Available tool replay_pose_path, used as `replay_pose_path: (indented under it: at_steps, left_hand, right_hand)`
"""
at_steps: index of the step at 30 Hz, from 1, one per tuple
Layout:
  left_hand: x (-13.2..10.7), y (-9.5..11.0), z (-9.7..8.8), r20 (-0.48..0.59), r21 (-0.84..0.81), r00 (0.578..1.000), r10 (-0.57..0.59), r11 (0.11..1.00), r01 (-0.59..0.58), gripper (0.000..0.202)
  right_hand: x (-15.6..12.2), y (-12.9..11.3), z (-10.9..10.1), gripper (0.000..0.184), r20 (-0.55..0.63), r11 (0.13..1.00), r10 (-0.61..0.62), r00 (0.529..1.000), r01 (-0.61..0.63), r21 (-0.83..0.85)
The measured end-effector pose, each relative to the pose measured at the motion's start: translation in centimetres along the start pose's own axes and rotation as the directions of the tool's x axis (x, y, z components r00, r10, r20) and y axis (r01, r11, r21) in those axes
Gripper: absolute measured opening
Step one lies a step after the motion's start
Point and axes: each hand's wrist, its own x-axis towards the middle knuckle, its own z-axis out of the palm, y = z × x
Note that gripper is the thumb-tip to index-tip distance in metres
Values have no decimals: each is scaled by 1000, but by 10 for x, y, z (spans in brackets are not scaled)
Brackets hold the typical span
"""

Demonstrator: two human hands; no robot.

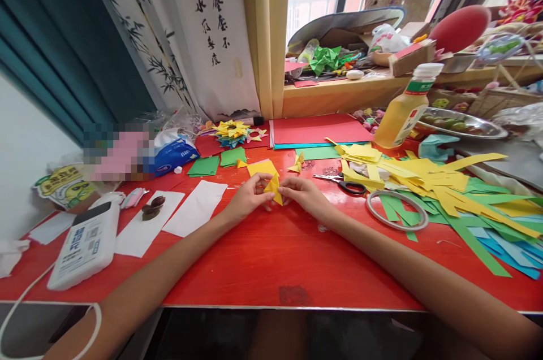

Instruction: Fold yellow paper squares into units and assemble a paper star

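Yellow folded paper (274, 185), over the red table (237, 275): I note the left hand (251, 196) and right hand (303, 193) pinching opposite sides. I assess it as light, crisp, easily crushed; grip lightly along the creased edges.

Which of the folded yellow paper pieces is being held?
The folded yellow piece between the left hand and right hand; another piece sits beyond them on the red table, untouched.

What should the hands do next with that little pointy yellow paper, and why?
Perhaps the left hand and right hand should press the yellow paper's creases firmer: both have fingertips at it, and it is already folded into a pointed shape.
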Motion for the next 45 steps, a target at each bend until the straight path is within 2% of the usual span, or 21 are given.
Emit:
replay_pose_path:
  at_steps: [2, 5, 7, 10, 13, 18, 21, 26, 31, 33, 35, 39, 42, 45]
  left_hand:
    - [-2, 1, 0, -38, 90, 998, 49, 995, -46, 36]
    - [-6, 5, 0, -111, 350, 959, 261, 913, -208, 33]
    - [-9, 8, 0, -49, 554, 905, 422, 765, -327, 31]
    - [-9, 8, -3, 110, 708, 836, 538, 548, -446, 29]
    - [-7, 5, -6, 144, 731, 818, 557, 497, -467, 33]
    - [-7, 2, -7, 190, 685, 847, 496, 551, -476, 37]
    - [-9, 2, -5, 172, 661, 858, 484, 588, -465, 35]
    - [-13, 6, -2, 93, 663, 899, 428, 647, -377, 29]
    - [-13, 9, -1, -43, 623, 937, 347, 743, -246, 23]
    - [-12, 9, -3, -103, 581, 950, 295, 793, -183, 23]
    - [-9, 6, -5, -143, 523, 959, 244, 842, -136, 24]
    - [-4, 0, -8, -191, 385, 967, 171, 919, -86, 27]
    - [-2, -2, -8, -168, 244, 982, 90, 969, -47, 33]
    - [-2, -1, -7, -127, 153, 990, 62, 987, -42, 38]
  right_hand:
    - [-1, 0, 0, 19, 1, 1000, -6, 1000, 6, -30]
    - [-2, -1, 1, 19, -27, 999, 31, 999, -32, -27]
    - [-2, -3, 2, 20, -45, 996, 85, 995, -84, 38]
    - [-2, -7, 2, 22, -21, 984, 129, 991, -126, 128]
    - [-3, -7, 2, 21, 2, 983, 124, 992, -123, 134]
    - [-5, -6, 0, 19, -4, 987, 93, 996, -92, 131]
    - [-7, -8, 0, 20, 14, 987, 72, 997, -73, 142]
    - [-8, -11, 0, 26, 63, 988, 60, 996, -68, 137]
    - [-7, -8, 3, 28, -6, 995, 35, 999, -35, 90]
    - [-7, -7, 5, 27, -49, 1000, -15, 999, 14, -16]
    - [-8, -6, 6, 27, -60, 977, -88, 994, 74, -202]
    - [-9, -3, 9, 29, -7, 796, -252, 968, 203, -570]
    - [-9, -2, 9, 28, 11, 703, -284, 959, 216, -678]
    - [-10, -3, 9, 25, 9, 691, -287, 958, 213, -691]
